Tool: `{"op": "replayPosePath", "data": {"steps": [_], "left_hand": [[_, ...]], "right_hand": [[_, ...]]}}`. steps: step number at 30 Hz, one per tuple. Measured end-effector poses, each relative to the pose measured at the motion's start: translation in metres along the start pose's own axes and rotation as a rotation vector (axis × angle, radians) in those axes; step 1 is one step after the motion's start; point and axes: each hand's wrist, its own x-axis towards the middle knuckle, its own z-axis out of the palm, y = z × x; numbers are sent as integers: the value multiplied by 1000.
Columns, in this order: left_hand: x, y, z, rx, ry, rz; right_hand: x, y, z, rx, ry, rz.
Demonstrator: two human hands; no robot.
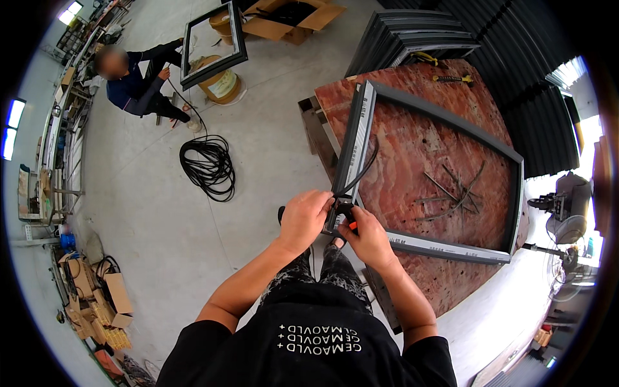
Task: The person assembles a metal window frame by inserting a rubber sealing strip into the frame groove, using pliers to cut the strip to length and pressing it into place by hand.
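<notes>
Both hands (335, 226) clamp the grey frame (438, 161) corner — red plywood table (412, 155) (concrete floor (258, 129) around).

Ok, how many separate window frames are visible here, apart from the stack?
2. One grey frame lies on the reddish workbench by both hands; one dark frame is held upright by the seated person.

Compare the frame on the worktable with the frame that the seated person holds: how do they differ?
The frame on the worktable lies flat on the reddish board; the frame by the seated person stands tilted on the floor. The first is nearer and looks larger. Both hands, left hand and right hand, work at a corner of the first; the seated person steadies the second. Both are dark, rectangular and hollow.
</notes>
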Motion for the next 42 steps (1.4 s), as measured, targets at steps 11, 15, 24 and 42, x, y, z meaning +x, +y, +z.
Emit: {"op": "replayPosePath", "data": {"steps": [11, 15, 24, 42], "left_hand": [[2, 24, 23, 71, -39, 89], [2, 31, 32, 109, -60, 125], [-3, 43, 50, 72, -81, 80], [-34, 21, 127, 94, -56, -38]], "right_hand": [[-21, 21, -14, -111, 164, -76], [-28, 31, -19, -122, 203, -64], [-36, 53, -24, -302, 208, -34], [-22, 209, -106, -704, 411, 303]]}}
